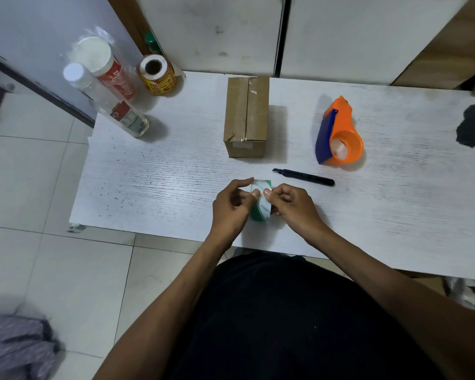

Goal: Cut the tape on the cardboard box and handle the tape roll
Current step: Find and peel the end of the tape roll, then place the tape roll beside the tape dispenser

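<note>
Tape roll between both hands' fingers

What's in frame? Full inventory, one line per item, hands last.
table: 1, white woodgrain, centre
cardboard box: 1, brown, taped, table centre back
tape roll: 1, green and white, held in both hands at front edge
utility knife: 1, black, lying right of the hands
tape dispenser: 1, orange and blue, right of box
label roll: 1, yellow and red, back left
bottles: 2, clear with white caps, back left
dark object: 1, black, far right edge, unclear
left hand: 1, on tape roll
right hand: 1, on tape roll
</note>
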Tool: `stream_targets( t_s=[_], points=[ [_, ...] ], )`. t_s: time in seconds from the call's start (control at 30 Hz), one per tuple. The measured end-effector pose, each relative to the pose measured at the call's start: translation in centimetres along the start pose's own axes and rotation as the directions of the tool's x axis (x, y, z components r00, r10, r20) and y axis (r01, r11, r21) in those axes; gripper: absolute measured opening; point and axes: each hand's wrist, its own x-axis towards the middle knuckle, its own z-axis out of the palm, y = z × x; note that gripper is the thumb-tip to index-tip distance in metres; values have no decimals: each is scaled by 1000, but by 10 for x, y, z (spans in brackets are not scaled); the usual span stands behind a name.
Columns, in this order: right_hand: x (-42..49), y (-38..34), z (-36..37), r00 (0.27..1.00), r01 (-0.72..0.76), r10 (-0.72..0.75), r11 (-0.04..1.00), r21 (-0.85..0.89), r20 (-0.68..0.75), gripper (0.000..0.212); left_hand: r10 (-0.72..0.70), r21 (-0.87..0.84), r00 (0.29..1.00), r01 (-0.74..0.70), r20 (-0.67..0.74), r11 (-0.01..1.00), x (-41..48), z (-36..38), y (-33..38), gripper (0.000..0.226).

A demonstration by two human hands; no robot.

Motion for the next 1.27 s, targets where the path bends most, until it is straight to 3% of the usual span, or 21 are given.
stream_targets(
  t_s=[0.2,0.33,0.6,0.77,0.93,1.27],
  points=[
    [-2,2,1,999,-19,17,998,64,35,35,2,-38,1000,-1,14,999,-1,0,1,28],
    [-2,3,-3,998,0,-5,995,97,55,25,7,-20,997,-5,79,1000,-4,-7,4,40],
    [0,-12,-15,1000,13,-15,994,113,14,27,191,121,973,-207,128,971,6,-6,23,53],
    [-4,-28,-35,997,9,4,987,163,-80,21,409,285,861,-491,303,823,14,7,43,50],
    [-5,-42,-58,979,-6,37,988,153,-202,42,481,344,745,-651,463,677,26,25,58,44],
    [-2,-31,-89,942,-31,74,991,134,-327,20,559,410,654,-756,510,511,37,53,62,54]
  ],
)
